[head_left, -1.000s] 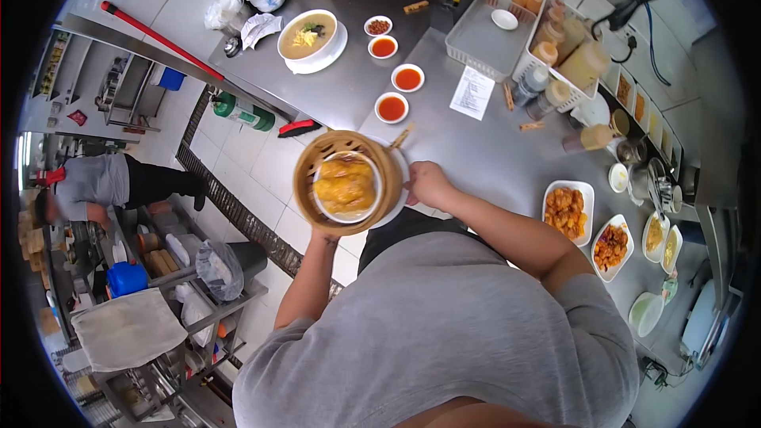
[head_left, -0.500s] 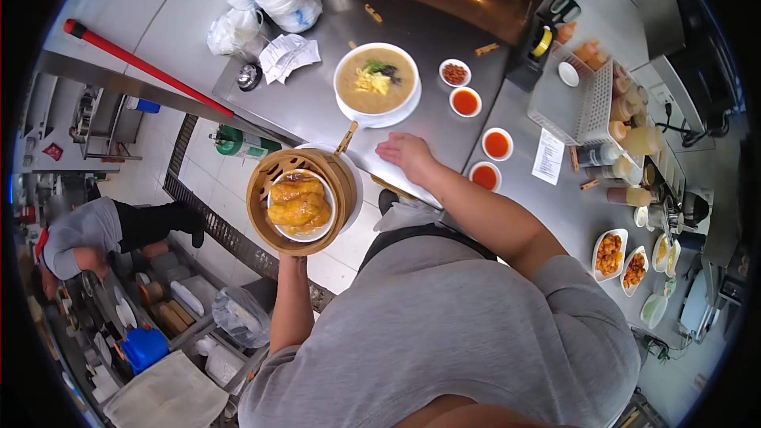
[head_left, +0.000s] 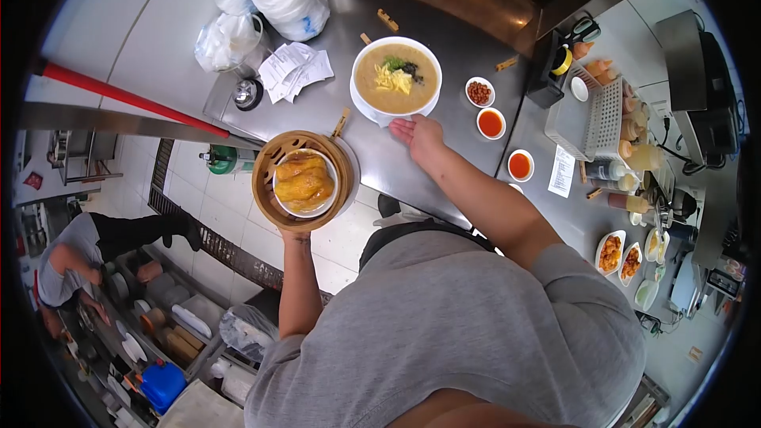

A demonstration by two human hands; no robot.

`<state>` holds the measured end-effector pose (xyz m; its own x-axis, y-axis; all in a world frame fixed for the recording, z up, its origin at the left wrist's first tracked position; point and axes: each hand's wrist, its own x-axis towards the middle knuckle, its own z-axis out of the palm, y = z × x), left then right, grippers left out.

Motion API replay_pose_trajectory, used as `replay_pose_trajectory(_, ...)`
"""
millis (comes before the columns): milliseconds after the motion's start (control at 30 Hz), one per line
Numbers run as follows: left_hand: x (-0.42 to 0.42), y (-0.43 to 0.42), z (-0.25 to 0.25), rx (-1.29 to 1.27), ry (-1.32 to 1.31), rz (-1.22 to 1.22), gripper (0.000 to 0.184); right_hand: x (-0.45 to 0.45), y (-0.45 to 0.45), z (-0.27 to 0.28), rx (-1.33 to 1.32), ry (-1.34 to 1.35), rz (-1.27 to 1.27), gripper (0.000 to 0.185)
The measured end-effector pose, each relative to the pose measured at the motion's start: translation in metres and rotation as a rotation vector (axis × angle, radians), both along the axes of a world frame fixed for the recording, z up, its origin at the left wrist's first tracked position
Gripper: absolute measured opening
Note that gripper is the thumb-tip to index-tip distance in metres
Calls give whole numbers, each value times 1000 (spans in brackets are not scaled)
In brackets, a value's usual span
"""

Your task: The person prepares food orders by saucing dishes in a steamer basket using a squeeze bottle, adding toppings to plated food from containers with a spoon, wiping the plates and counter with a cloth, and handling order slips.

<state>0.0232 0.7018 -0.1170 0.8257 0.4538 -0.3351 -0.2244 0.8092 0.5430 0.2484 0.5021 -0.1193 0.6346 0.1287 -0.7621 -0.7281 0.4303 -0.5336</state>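
Note:
A round bamboo steamer (head_left: 345, 170) rests on a plate, held up at the counter's front edge by my left hand (head_left: 296, 236), which is mostly hidden beneath it. Inside the steamer, a white bowl holds glossy yellow-brown food (head_left: 304, 181). A wooden clothespin (head_left: 341, 122) stands at the steamer's rim. My right hand (head_left: 418, 135) is empty, fingers stretched out at the near edge of the plate under a white bowl of congee (head_left: 396, 77). That bowl has yellow strips and green garnish on top.
Small dishes of red sauce (head_left: 491, 123) and nuts (head_left: 479, 93) sit right of the congee. Receipts (head_left: 293, 71), a call bell (head_left: 247, 94) and plastic bags are at back left. A basket (head_left: 583, 115) and bottles stand right. Another person (head_left: 75, 261) bends over shelves at far left.
My right hand has left the steamer's plate and reached forward to the congee bowl, its fingers opening. The view has turned, and the steamer remains on my left hand.

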Motion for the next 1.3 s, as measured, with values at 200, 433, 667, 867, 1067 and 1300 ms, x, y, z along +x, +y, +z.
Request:
replay_pose_trajectory(200,12,1,-25,46,167,71,47,59,31,-2,0,-39,-43,26)
replay_pose_trajectory(433,43,-30,-31,173,278,216,42,127,54,-2,-12,-70,-105,24)
replay_pose_trajectory(667,77,-13,-13,702,622,-192,41,186,65,-21,16,-111,-84,23)
replay_pose_trajectory(867,129,-16,-13,517,669,-251,33,180,26,-11,-95,-222,75,26)
replay_pose_trajectory(1067,157,-9,-31,637,736,-681,37,54,-132,61,-133,-403,91,15)
replay_pose_trajectory(1300,149,-138,49,865,727,-1602,54,-92,-367,124,-612,-437,-268,22)
